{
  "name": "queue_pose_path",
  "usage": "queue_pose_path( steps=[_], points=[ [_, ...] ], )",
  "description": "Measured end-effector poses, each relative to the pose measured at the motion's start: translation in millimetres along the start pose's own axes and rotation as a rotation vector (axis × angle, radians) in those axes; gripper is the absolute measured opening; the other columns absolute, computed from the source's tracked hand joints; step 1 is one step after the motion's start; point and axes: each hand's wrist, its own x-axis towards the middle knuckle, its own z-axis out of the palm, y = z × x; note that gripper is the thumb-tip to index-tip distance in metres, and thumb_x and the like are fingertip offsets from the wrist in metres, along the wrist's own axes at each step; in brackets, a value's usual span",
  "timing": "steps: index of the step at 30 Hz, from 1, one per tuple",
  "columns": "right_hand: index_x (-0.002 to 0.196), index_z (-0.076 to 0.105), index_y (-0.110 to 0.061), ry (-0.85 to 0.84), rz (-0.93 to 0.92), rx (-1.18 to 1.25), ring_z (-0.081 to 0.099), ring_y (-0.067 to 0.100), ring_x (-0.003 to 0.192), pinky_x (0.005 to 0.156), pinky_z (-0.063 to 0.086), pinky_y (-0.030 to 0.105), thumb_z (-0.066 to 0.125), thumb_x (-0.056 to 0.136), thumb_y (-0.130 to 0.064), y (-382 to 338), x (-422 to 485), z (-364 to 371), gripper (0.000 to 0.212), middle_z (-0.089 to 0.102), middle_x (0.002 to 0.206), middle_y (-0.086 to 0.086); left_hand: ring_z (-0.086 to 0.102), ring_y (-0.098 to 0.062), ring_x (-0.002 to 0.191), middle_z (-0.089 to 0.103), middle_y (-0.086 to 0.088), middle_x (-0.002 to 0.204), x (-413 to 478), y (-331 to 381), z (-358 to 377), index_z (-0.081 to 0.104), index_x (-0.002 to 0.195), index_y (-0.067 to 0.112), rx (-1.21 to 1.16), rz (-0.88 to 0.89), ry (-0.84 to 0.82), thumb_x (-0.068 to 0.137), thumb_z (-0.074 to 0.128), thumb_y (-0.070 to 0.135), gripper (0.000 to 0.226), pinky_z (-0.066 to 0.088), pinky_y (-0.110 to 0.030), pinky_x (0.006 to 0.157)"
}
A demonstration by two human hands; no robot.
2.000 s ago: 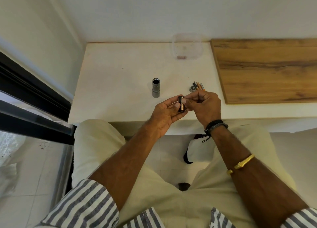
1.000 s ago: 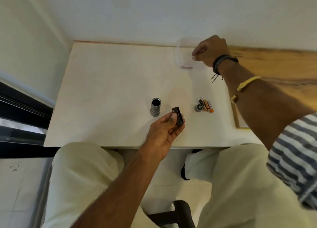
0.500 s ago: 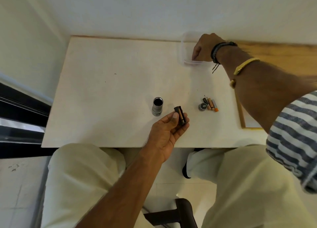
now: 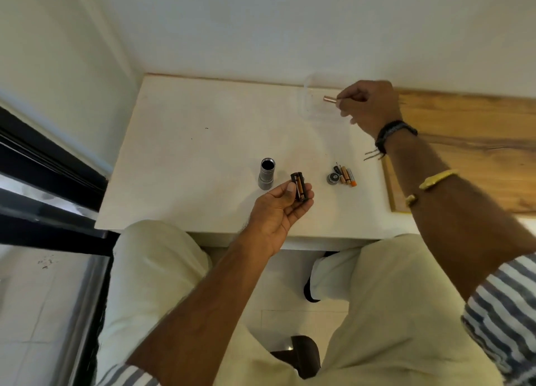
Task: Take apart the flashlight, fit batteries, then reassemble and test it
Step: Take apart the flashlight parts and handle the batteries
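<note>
My left hand (image 4: 282, 207) holds a black battery holder (image 4: 299, 186) with a copper-coloured battery in it, just above the near part of the white table (image 4: 185, 153). The grey flashlight body (image 4: 266, 173) stands upright on the table, open end up, left of the holder. My right hand (image 4: 367, 107) is over a clear plastic container (image 4: 310, 107) at the back of the table, pinching a copper-coloured battery (image 4: 330, 99). The flashlight tail cap (image 4: 333, 178) lies beside several loose batteries (image 4: 346, 176) on the table.
A wooden board (image 4: 464, 142) lies on the right part of the table, its left edge near the loose batteries. A white wall runs behind the table. A dark window frame (image 4: 43, 165) is at the left. My legs sit under the table's front edge.
My right hand left the battery holder, reached to the clear container at the back, and now lifts a battery out of it. My left hand keeps the holder in place.
</note>
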Motion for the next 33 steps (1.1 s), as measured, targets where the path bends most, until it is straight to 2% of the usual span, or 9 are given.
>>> queue_pose_path(
  steps=[2, 7, 11, 16, 21, 24, 27, 30, 33],
  points=[
    [0.086, 0.076, -0.021, 0.025, 0.045, 0.162, 0.073, 0.015, 0.072, 0.063, 0.061, 0.029, 0.074, 0.083, -0.012, 1.1, -30.6, -0.7, 0.010, 0.076, 0.082, 0.006, 0.073, -0.025, 0.092, 0.073, -0.019, 0.105, -4.7, -1.2, 0.4, 0.060, 0.122, -0.006, 0.016, 0.006, -0.003, 0.099, 0.055, 0.008, 0.028, 0.061, -0.033, 0.080],
    [0.098, 0.079, -0.015, 0.002, 0.118, 0.496, 0.070, 0.018, 0.078, 0.066, 0.058, 0.029, 0.070, 0.090, -0.005, 10.1, -109.3, 4.9, 0.016, 0.075, 0.085, 0.004, 0.074, -0.026, 0.092, 0.074, -0.018, 0.103, -13.2, -6.2, -4.9, 0.061, 0.121, -0.005, 0.093, 0.021, -0.007, 0.098, 0.056, 0.007, 0.026, 0.061, -0.033, 0.079],
    [0.101, 0.076, -0.015, 0.017, 0.135, 0.600, 0.072, 0.024, 0.080, 0.065, 0.059, 0.030, 0.075, 0.086, -0.006, 16.3, -164.0, 15.3, 0.017, 0.074, 0.090, 0.020, 0.074, -0.028, 0.094, 0.075, -0.018, 0.101, -21.2, -7.6, -9.9, 0.063, 0.118, -0.005, 0.150, 0.035, -0.011, 0.096, 0.058, 0.005, 0.024, 0.061, -0.036, 0.082],
    [0.090, 0.076, -0.015, 0.007, 0.118, 0.500, 0.075, 0.025, 0.074, 0.065, 0.062, 0.037, 0.082, 0.082, -0.011, 21.7, -195.8, 26.0, 0.011, 0.078, 0.081, 0.009, 0.073, -0.032, 0.096, 0.073, -0.021, 0.103, -29.1, -9.9, -9.9, 0.066, 0.110, -0.002, 0.198, 0.047, -0.018, 0.094, 0.061, 0.002, 0.017, 0.061, -0.038, 0.082],
    [0.094, 0.077, -0.011, 0.035, 0.055, 0.408, 0.076, 0.027, 0.075, 0.071, 0.065, 0.044, 0.081, 0.085, -0.013, 19.4, -206.3, 28.5, 0.010, 0.078, 0.080, 0.007, 0.074, -0.031, 0.092, 0.071, -0.023, 0.108, -34.7, -15.5, -8.2, 0.062, 0.121, -0.005, 0.236, 0.049, -0.012, 0.092, 0.064, 0.003, 0.030, 0.062, -0.037, 0.080],
    [0.096, 0.078, -0.009, 0.051, 0.023, 0.323, 0.076, 0.023, 0.076, 0.072, 0.065, 0.043, 0.080, 0.085, -0.013, 17.3, -210.1, 30.2, 0.012, 0.078, 0.082, 0.007, 0.073, -0.031, 0.095, 0.072, -0.022, 0.110, -35.7, -19.3, -9.1, 0.063, 0.121, -0.005, 0.272, 0.052, -0.023, 0.092, 0.064, 0.003, 0.031, 0.062, -0.037, 0.081],
    [0.097, 0.079, -0.011, 0.067, -0.031, 0.197, 0.075, 0.016, 0.076, 0.074, 0.065, 0.035, 0.079, 0.087, -0.013, 11.8, -214.9, 35.7, 0.011, 0.077, 0.083, 0.000, 0.074, -0.029, 0.094, 0.074, -0.018, 0.104, -35.1, -21.2, -11.0, 0.065, 0.119, -0.005, 0.282, 0.073, -0.016, 0.091, 0.065, 0.003, 0.029, 0.062, -0.035, 0.079],
    [0.096, 0.080, -0.015, 0.078, -0.097, 0.100, 0.071, -0.001, 0.075, 0.075, 0.058, 0.016, 0.078, 0.087, -0.014, 5.7, -219.9, 42.3, 0.009, 0.073, 0.079, -0.014, 0.074, -0.029, 0.093, 0.075, -0.017, 0.101, -34.9, -20.2, -12.9, 0.067, 0.115, -0.004, 0.290, 0.091, -0.011, 0.092, 0.065, 0.003, 0.024, 0.062, -0.033, 0.076],
    [0.097, 0.080, -0.014, 0.112, -0.092, 0.085, 0.067, -0.010, 0.073, 0.073, 0.050, 0.004, 0.077, 0.088, -0.013, 3.4, -221.9, 47.9, 0.010, 0.071, 0.079, -0.015, 0.075, -0.029, 0.092, 0.075, -0.018, 0.103, -34.9, -19.9, -14.4, 0.066, 0.116, -0.005, 0.297, 0.105, 0.003, 0.091, 0.065, 0.002, 0.026, 0.062, -0.035, 0.077]
  ],
)
